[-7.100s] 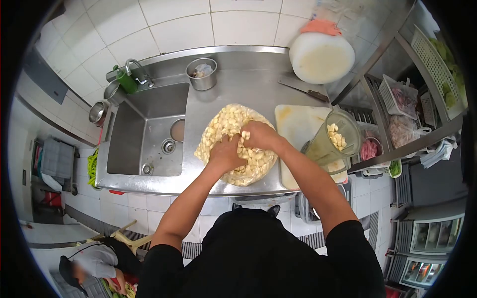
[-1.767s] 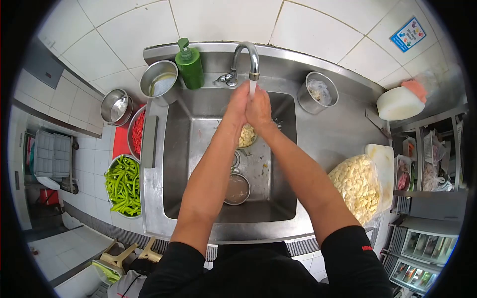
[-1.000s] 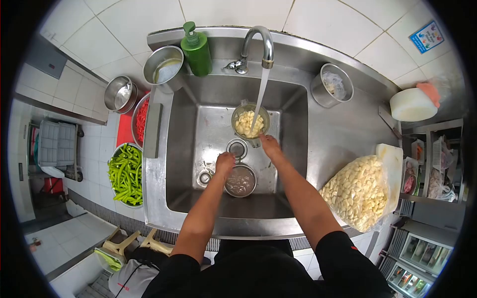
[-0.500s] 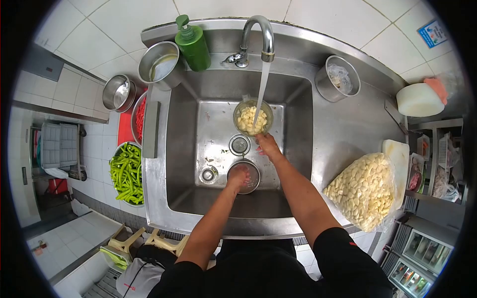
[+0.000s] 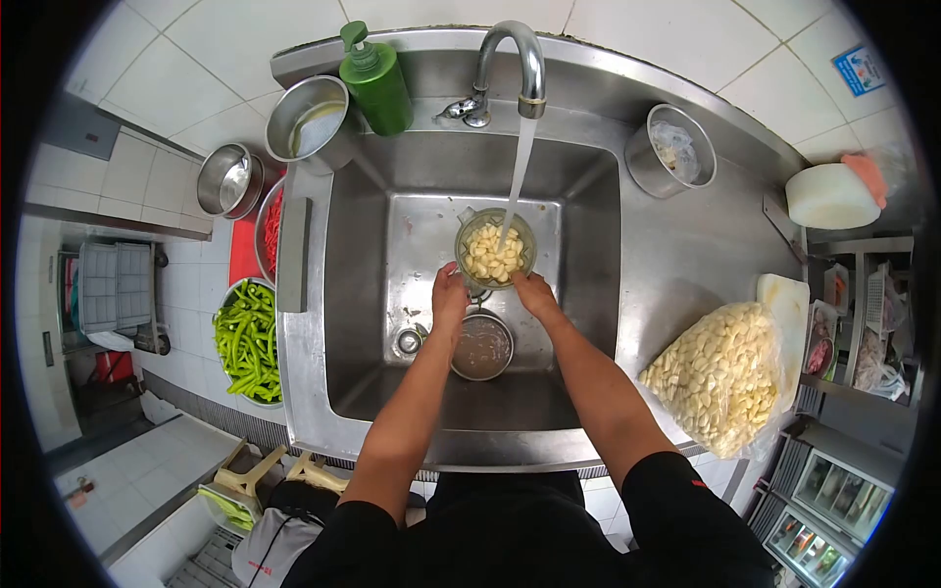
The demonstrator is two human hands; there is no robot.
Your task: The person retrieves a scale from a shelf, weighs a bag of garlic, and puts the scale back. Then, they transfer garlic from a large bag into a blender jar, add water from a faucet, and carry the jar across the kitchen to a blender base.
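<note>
Peeled garlic cloves (image 5: 493, 253) lie in a greenish see-through plastic bowl (image 5: 530, 238) in the sink. Water from the tap (image 5: 530, 88) pours onto them. My right hand (image 5: 534, 293) grips the bowl's near right rim, with the thumb at the edge. At the bowl's near left side is my left hand (image 5: 449, 293), its fingers curled against the wall and partly hidden. Just below the bowl, between my forearms, a round metal pot (image 5: 480, 346) holds cloudy water. It partly covers the sink's drain.
Right of the steel sink (image 5: 377, 412) lie a bag of garlic (image 5: 714, 377), a white cutting board (image 5: 784, 323) and a metal pot with plastic (image 5: 670, 152). Along the left stand a green pump bottle (image 5: 378, 93), metal pots (image 5: 312, 122) and green chillies (image 5: 247, 338).
My left hand has come out of the metal pot and up to the left side of the garlic bowl. The bowl has turned slightly; my right hand stays at its rim.
</note>
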